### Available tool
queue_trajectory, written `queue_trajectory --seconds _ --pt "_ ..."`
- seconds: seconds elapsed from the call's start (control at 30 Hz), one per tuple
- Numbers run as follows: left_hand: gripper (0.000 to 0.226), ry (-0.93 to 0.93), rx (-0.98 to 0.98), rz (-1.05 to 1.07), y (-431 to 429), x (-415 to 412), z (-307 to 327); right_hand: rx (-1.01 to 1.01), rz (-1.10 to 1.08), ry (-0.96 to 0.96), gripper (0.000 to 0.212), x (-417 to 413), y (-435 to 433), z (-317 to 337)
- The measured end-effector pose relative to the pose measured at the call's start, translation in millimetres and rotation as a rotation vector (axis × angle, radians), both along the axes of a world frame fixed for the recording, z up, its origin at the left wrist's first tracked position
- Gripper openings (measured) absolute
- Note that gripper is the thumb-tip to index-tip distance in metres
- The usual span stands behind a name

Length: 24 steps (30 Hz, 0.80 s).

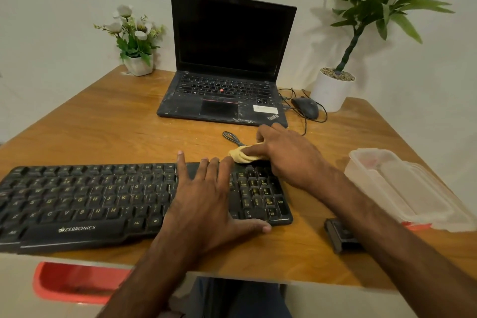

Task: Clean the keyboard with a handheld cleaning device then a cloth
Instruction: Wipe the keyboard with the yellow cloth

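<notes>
Left grip [206, 196]: flat, fingers straight and spread, palm down on the right part of the black Zebronics keyboard [90, 199], thumb lying along the keyboard's near edge; it holds nothing. Right grip [286, 155]: closed about a bunched yellow cloth [242, 155], index finger laid across the top of the wad, the rest of the cloth hidden beneath the palm. The cloth sits at the keyboard's far right corner, just above the number pad and immediately ahead of the left grip's fingertips; whether it touches the keys or only the frame cannot be told. The keyboard lies on the wooden table [103, 124] and extends away to the left of both grips. Beyond the right grip, touching distance from its knuckles, stands an open ThinkPad laptop [227, 59], screen dark; a looped black cable [232, 137] lies just left of that grip. Farther beyond and to the right is a wired mouse [305, 107]. Right of the right forearm sits a clear plastic container [402, 188]; a small black device [338, 236], type not determinable, lies partly under that forearm.
</notes>
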<state>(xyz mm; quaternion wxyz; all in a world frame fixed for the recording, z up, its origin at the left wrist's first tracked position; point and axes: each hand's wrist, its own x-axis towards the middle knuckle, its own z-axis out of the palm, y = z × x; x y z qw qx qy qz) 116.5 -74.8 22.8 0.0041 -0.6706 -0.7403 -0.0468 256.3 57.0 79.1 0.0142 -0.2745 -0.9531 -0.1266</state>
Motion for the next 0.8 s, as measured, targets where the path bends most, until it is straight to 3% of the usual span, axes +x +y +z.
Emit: queue_trajectory --seconds 0.13,0.3,0.37,0.5,0.63,0.8 --pt "0.139 -0.009 0.000 -0.004 -1 0 0 -0.152 0.090 -0.021 0.046 0 -14 -8" --pt "0.137 -0.020 0.005 -0.007 -2 0 1 -0.065 0.068 -0.134 0.048 9 2 12" --pt "0.137 -0.023 0.013 -0.001 -2 -1 1 -0.045 0.063 -0.085 0.038 4 4 14" --pt "0.138 -0.024 0.022 0.001 0 -1 -2 -0.046 0.011 0.106 0.039 -9 -6 6" --pt "0.136 -0.011 0.010 -0.006 0 -1 -1 -0.175 0.026 -0.042 0.042 2 -14 -3" --pt "0.138 -0.010 0.004 -0.004 -1 -1 0 -0.079 -0.004 -0.121 0.050 3 -12 5"
